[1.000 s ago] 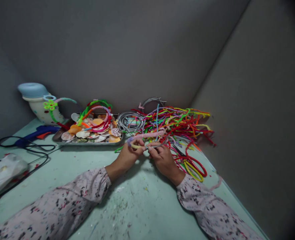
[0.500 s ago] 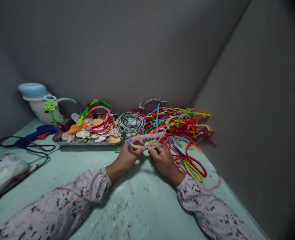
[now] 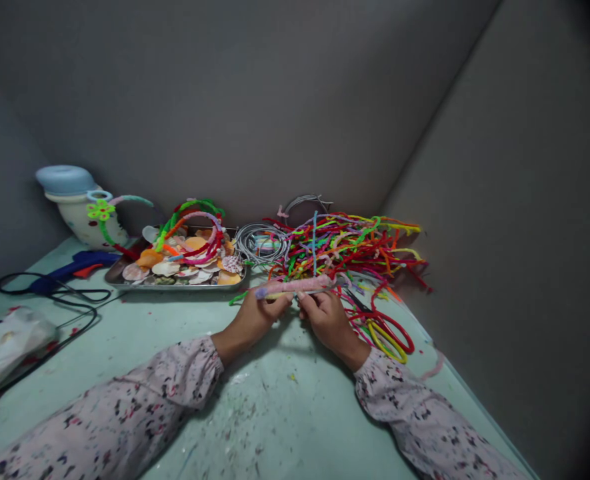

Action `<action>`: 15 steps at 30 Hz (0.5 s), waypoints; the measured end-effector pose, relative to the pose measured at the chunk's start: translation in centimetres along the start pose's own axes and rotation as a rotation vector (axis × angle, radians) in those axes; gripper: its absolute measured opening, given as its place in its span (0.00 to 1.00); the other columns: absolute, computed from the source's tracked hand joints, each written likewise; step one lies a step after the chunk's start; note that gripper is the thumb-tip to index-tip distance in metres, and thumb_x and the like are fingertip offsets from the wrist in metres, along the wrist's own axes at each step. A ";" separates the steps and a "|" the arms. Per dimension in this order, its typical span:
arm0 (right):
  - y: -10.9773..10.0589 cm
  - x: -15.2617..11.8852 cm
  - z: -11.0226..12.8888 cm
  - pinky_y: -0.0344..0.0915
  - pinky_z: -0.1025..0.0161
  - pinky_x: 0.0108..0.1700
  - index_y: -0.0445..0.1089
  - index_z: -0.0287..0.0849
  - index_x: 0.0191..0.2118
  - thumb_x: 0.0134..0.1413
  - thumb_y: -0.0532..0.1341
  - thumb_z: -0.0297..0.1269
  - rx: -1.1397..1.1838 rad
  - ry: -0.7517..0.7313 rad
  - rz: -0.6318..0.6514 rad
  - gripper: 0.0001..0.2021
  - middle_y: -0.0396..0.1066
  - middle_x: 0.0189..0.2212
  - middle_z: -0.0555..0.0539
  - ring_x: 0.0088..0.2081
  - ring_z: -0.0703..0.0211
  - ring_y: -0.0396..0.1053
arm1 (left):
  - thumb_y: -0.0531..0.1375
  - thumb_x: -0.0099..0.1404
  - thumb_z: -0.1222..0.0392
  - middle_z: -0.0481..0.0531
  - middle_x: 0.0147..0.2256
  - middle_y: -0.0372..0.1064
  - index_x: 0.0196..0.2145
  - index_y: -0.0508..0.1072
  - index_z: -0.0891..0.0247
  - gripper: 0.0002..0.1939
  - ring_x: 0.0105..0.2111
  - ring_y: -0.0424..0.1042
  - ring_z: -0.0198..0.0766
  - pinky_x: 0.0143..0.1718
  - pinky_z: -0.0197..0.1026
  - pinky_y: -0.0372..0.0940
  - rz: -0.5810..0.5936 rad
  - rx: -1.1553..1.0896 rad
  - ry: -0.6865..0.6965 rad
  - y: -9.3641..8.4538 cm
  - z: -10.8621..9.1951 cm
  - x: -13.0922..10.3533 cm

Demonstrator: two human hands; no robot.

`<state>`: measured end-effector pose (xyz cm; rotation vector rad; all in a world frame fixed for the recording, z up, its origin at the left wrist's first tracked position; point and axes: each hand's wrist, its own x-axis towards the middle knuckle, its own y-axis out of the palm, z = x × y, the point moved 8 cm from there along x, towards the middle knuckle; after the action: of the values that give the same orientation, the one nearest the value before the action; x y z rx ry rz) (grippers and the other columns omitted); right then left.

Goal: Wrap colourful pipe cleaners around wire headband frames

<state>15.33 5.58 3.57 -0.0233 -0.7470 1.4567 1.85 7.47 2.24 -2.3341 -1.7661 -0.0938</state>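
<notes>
Apparently, the pink-and-lilac fuzzy strip (image 3: pixel 299 285) is held just above the counter (image 3: pixel 275 413), stretched across both hands, near the tangled stems (image 3: pixel 355 248). A sideways pull might snag it on that heap, and a slack pinch could let its near strand unwind. Left hand (image 3: pixel 249 317) and right hand (image 3: pixel 331 325) angle inward, fingers grasping the strip, tips almost meeting; their exact contact is too small to tell.

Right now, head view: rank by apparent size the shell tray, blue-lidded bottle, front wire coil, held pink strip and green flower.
1. Shell tray
2. Blue-lidded bottle
3. Wire coil and pink strip: too close to rank; strip longer, coil taller
4. Green flower
</notes>
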 end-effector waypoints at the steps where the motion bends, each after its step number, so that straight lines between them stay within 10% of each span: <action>1: 0.0 0.0 0.0 0.62 0.63 0.29 0.68 0.42 0.20 0.59 0.56 0.36 -0.016 -0.009 -0.002 0.16 0.71 0.21 0.49 0.24 0.60 0.68 | 0.61 0.59 0.58 0.49 0.21 0.68 0.27 0.74 0.64 0.07 0.21 0.61 0.32 0.22 0.35 0.53 -0.012 0.025 0.018 -0.1 -0.1 -0.1; 15: 0.2 0.2 0.4 0.62 0.62 0.34 0.69 0.41 0.33 0.57 0.54 0.32 -0.142 -0.025 -0.006 0.07 0.72 0.27 0.47 0.31 0.56 0.69 | 0.57 0.57 0.60 0.51 0.24 0.70 0.35 0.77 0.68 0.12 0.21 0.65 0.33 0.22 0.34 0.58 -0.001 0.042 -0.007 -0.6 -0.1 -0.3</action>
<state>15.01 5.64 3.87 -0.1115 -0.8697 1.3981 1.19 7.35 2.34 -2.3072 -1.7552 -0.0479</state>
